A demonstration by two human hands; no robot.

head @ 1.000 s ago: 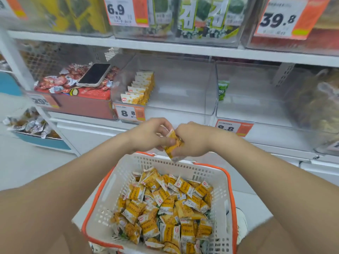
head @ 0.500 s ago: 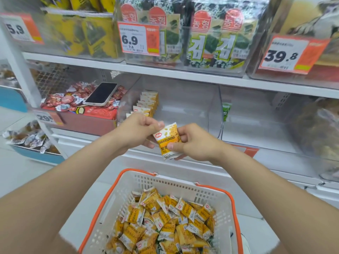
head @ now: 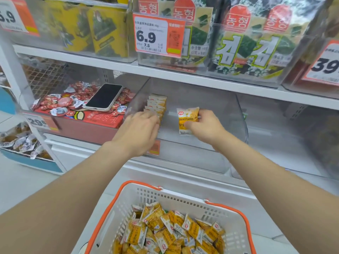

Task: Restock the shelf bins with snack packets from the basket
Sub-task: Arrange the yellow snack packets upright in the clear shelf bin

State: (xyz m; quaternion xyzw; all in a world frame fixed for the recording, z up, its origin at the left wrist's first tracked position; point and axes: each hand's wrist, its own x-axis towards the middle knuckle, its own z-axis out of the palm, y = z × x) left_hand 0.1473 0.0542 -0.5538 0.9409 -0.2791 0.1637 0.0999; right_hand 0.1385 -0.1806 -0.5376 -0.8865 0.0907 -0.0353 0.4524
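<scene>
Pinching packet (head: 187,120) upright in right hand (head: 207,127), just right of packet row (head: 157,105) in bin (head: 192,153). Touching row's near end with left hand (head: 139,129), fingers loose. Long axis vertical; short leftward slide likely needed.

One left hand (head: 139,132), one right hand (head: 206,127), one phone (head: 105,97), one basket (head: 183,199), one held packet (head: 186,118).

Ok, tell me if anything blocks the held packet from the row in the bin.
Only the left hand, covering the front of the row. Nothing else lies between the row and the packet in the right hand.
</scene>
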